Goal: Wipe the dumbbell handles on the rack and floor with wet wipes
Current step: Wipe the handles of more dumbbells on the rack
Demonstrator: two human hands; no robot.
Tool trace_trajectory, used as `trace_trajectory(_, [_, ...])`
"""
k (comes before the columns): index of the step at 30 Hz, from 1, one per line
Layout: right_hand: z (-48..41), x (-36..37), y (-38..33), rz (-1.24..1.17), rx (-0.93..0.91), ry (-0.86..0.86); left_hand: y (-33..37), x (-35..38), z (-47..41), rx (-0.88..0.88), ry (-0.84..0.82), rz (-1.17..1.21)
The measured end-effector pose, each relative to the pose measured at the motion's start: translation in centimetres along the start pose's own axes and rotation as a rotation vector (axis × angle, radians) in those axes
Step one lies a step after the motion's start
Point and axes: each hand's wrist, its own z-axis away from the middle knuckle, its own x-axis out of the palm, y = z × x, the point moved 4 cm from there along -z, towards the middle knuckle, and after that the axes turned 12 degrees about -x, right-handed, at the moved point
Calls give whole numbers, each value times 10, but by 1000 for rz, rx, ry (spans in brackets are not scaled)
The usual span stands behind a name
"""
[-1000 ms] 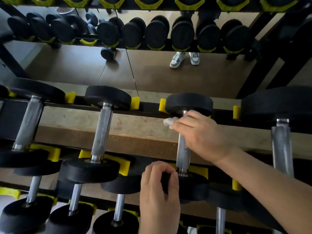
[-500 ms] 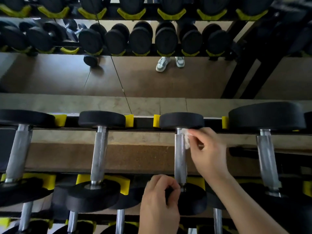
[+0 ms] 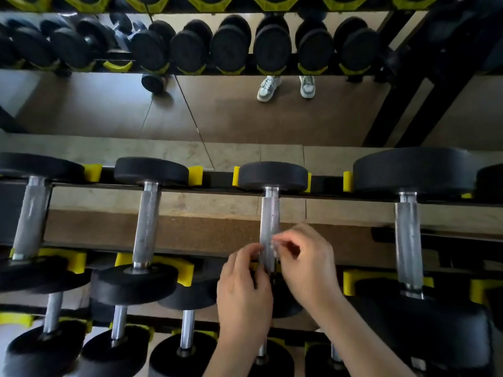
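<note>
Down the stiff, knurled handle (image 3: pixel 270 216) the right hand (image 3: pixel 304 263) has slid, pinching the limp wipe (image 3: pixel 275 244), while the left hand (image 3: pixel 245 291) now grips its base.

Black rack (image 3: pixel 217 177), yellow cradles (image 3: pixel 195 175): four dumbbells (image 3: pixel 151 170) lie side by side, more dumbbells on the lower tier (image 3: pixel 187 333).
</note>
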Motion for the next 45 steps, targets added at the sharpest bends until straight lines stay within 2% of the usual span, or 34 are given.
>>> trace_trajectory(1, [-2, -2, 0, -4, -35, -7, 0, 1, 1, 9, 22, 0])
trace_trajectory(5, [-40, -4, 4, -13, -137, 177, 2, 1, 12, 24, 98, 23])
trace_trajectory(7, [-35, 1, -2, 4, -192, 63, 5, 1, 21, -9, 112, 36])
trace_trajectory(9, [-12, 7, -6, -10, -208, -150, 8, 0, 28, -54, 116, 61])
trace_trajectory(11, [6, 5, -5, -127, -108, -368, 13, -2, 34, -77, 102, 67])
trace_trajectory(13, [10, -11, -3, -367, 141, -455, 19, -3, 47, -84, 82, 66])
trace_trajectory(16, [4, -58, -11, -785, 455, -361, 38, -9, 75, -117, 26, 182])
trace_trajectory(18, [8, -92, -26, -1005, 535, -338, 61, -15, 100, -140, -45, 389])
trace_trajectory(20, [17, -120, -40, -1126, 565, -361, 88, -20, 128, -159, -114, 584])
trace_trajectory(23, [31, -155, -56, -1127, 577, -376, 116, -25, 163, -199, -170, 784])
trace_trajectory(28, [54, -209, -72, -1110, 641, -274, 143, -32, 200, -152, -206, 808])
trace_trajectory(34, [73, -250, -79, -1313, 715, -89, 162, -26, 221, -232, -325, 1199])
trace_trajectory(36, [80, -262, -82, -1366, 679, -96, 169, -23, 227, -284, -324, 1212])
trace_trajectory(39, [91, -282, -86, -1239, 531, -218, 171, -27, 231, -311, -291, 1216])
trace_trajectory(42, [104, -296, -93, -954, 421, -325, 162, -37, 233, -305, -285, 1212])
trace_trajectory(45, [118, -301, -109, -727, 309, -339, 157, -41, 250, -185, -408, 1036])
